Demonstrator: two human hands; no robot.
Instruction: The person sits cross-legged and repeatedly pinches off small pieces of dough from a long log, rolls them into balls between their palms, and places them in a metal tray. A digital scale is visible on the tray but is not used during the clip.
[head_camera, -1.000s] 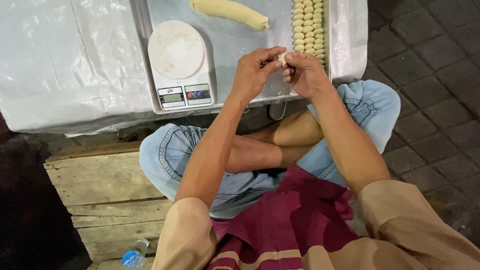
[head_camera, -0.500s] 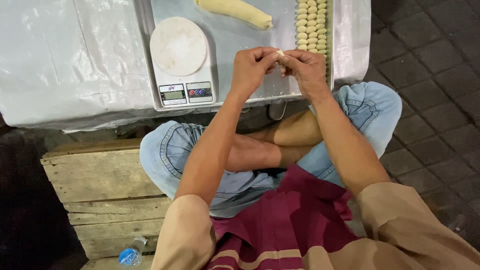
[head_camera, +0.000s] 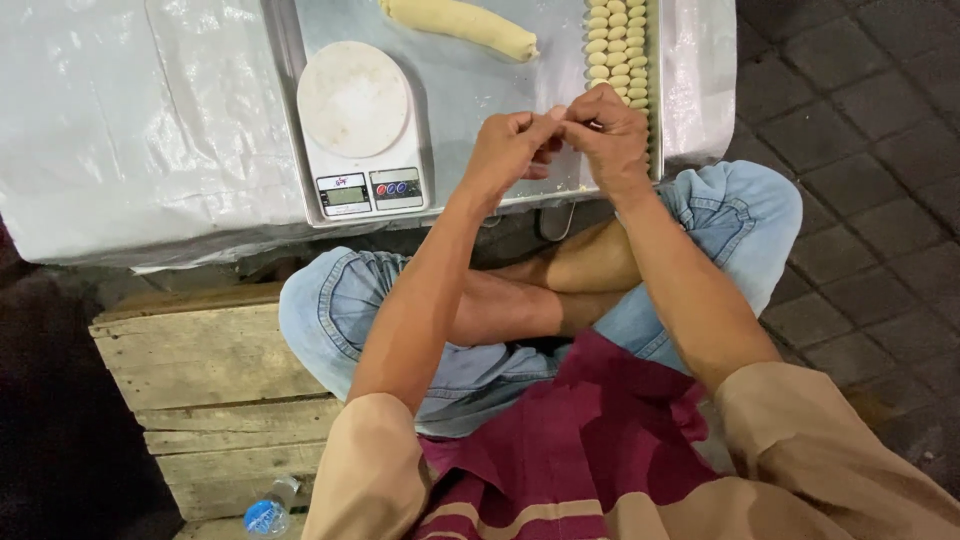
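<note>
1. Pinching a small pale dough piece (head_camera: 560, 113) btwn both hands, fingertips meeting over the near edge of the shallow metal baking tray (head_camera: 470, 110).
2. My left hand (head_camera: 508, 152) is curled, thumb and forefinger closed on the dough bit; only a sliver of it shows btwn the fingers.
3. My right hand (head_camera: 608, 140) is clenched round the same bit from the other side, knuckles up, touching the left fingertips.
4. Just beyond my right hand: rows of small pale dough pellets (head_camera: 618, 45), packed side by side along the tray's right side.
5. Long pale dough log (head_camera: 458, 22) lies at the tray's far end, well apart from my hands.
6. White digital kitchen scale w/ round platter (head_camera: 355, 125) sits on the tray's left part, beside my left hand; platter looks dusted w/ flour.
7. Tray rests on a low desk covered w/ crinkled white plastic sheet (head_camera: 130, 120).
8. I'm sitting cross-legged in blue jeans on a wooden pallet (head_camera: 210, 390); maroon cloth on my lap.
9. Clear plastic bottle w/ blue label (head_camera: 268, 512) lies by the pallet's near edge, dark paved floor (head_camera: 860, 200) to the right.
</note>
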